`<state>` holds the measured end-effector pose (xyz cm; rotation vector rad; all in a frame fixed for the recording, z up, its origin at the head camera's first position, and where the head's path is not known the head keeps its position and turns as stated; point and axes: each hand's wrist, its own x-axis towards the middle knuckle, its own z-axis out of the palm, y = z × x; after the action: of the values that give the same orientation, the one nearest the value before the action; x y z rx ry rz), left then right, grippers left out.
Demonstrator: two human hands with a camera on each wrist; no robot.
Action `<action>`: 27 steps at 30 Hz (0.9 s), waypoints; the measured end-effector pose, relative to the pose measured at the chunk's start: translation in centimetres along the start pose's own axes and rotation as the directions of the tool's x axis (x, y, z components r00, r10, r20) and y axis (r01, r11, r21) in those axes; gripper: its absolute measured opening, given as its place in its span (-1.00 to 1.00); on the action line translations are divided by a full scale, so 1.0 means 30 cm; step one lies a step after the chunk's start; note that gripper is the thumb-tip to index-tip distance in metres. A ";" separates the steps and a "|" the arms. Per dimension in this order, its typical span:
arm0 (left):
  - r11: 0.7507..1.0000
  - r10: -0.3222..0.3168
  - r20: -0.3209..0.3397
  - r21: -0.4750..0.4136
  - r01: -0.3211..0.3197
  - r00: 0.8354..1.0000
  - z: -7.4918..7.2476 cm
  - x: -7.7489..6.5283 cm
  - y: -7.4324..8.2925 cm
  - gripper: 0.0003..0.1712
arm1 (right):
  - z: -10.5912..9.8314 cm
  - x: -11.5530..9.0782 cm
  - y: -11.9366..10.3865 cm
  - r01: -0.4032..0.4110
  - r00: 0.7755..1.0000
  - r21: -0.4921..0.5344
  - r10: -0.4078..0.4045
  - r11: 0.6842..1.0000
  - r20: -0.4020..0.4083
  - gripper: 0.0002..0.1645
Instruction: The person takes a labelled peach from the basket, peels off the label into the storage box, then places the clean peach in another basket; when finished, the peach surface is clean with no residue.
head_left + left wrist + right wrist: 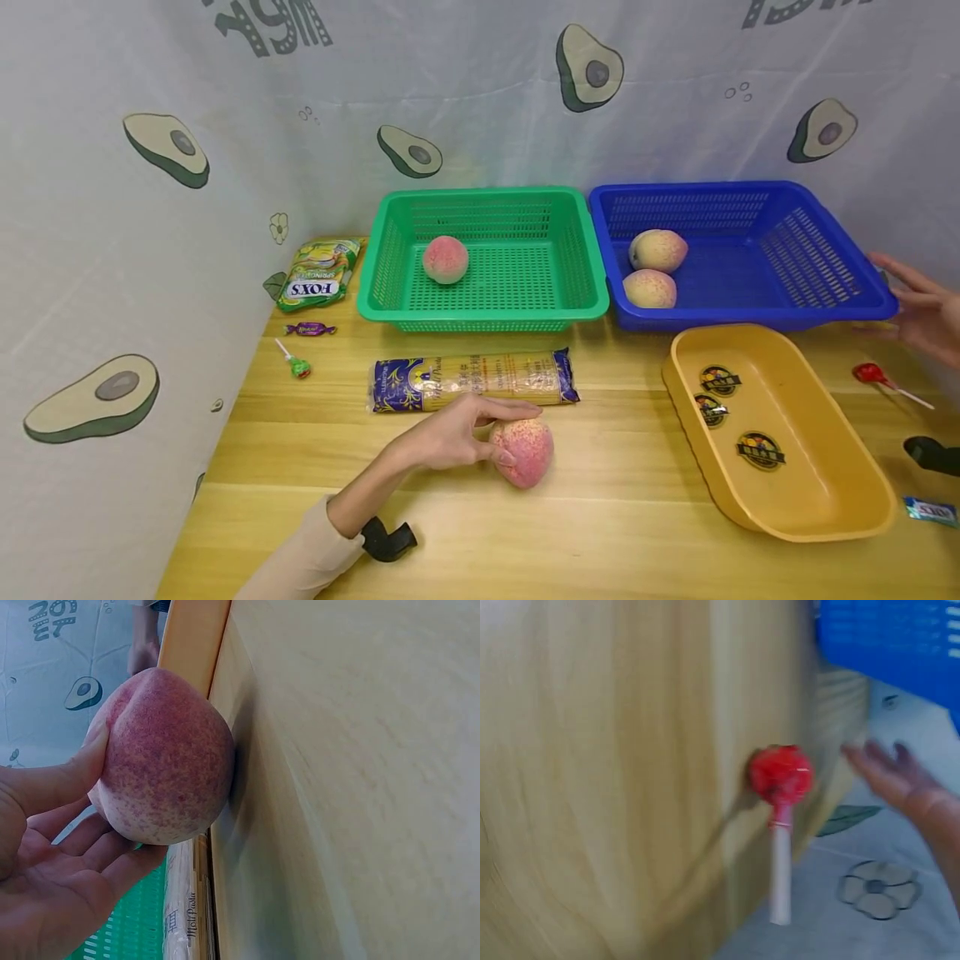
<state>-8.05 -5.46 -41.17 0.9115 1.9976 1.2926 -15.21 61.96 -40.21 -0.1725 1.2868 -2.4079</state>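
Wood table (600,542), avocado cloth (495,150) behind: left hand (457,435) has a peach (531,452)

The peach is on the near side of the green basket (483,315), a bit to the right of the basket's middle. A pasta pack (480,380) lies between them, its long side running along the basket's front. The peach is almost round, so it has no clear long way.

It sits at the left hand's fingertips, out to the right of that hand. The left hand grips it, thumb on one side and fingers on the other. I cannot tell if the peach touches the table.

The right hand (926,310) is well apart, far to the right of the green basket, past the blue basket (738,273). Its fingers are stretched out, and I see nothing in them. It is blurry, so I cannot tell if it touches the blue basket. For this peach, the left hand is much the nearer one.

Another peach (446,260) sits inside the green basket, in the left half.
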 end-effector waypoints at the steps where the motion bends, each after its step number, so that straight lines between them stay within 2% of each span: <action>1: 1.000 -0.001 0.003 -0.010 0.001 1.000 0.001 0.001 -0.001 -0.31 | -0.005 0.002 0.006 -0.012 0.998 0.090 0.007 0.996 0.055 -0.27; 3: 1.000 -0.002 0.008 -0.026 0.002 1.000 0.003 0.003 -0.004 -0.31 | -0.009 0.002 0.016 -0.025 0.994 0.188 0.004 0.982 0.111 -0.26; 6: 0.999 -0.005 0.015 -0.044 0.005 1.000 0.006 0.005 -0.006 -0.31 | -0.012 0.000 0.028 -0.026 0.988 0.232 -0.011 0.972 0.154 -0.25; 11: 0.999 -0.008 0.014 -0.047 0.008 1.000 0.006 0.005 -0.005 -0.31 | -0.006 0.007 0.038 -0.090 0.965 0.305 0.007 0.948 0.261 -0.22; 14: 0.999 -0.004 0.012 -0.042 0.004 1.000 0.003 0.004 -0.004 -0.31 | 0.007 0.010 0.039 -0.092 0.963 0.294 0.011 0.951 0.268 -0.20; 19: 0.999 0.002 0.000 0.045 -0.002 1.000 0.005 0.015 0.015 -0.30 | 0.029 0.016 0.042 -0.053 0.973 0.247 -0.006 0.967 0.231 -0.22; 23: 0.995 0.029 0.014 0.097 -0.030 0.999 0.014 0.061 0.064 -0.29 | 0.035 0.024 0.040 -0.036 0.973 0.216 -0.015 0.976 0.232 -0.23; 27: 0.992 0.124 0.007 0.037 -0.124 0.992 -0.003 0.154 0.162 -0.29 | 0.035 0.029 0.042 -0.025 0.971 0.203 -0.024 0.979 0.237 -0.24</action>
<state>-9.75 -0.38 -37.11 1.0705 1.9941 1.3230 -15.32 60.17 -40.72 -0.3887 0.9266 -2.4127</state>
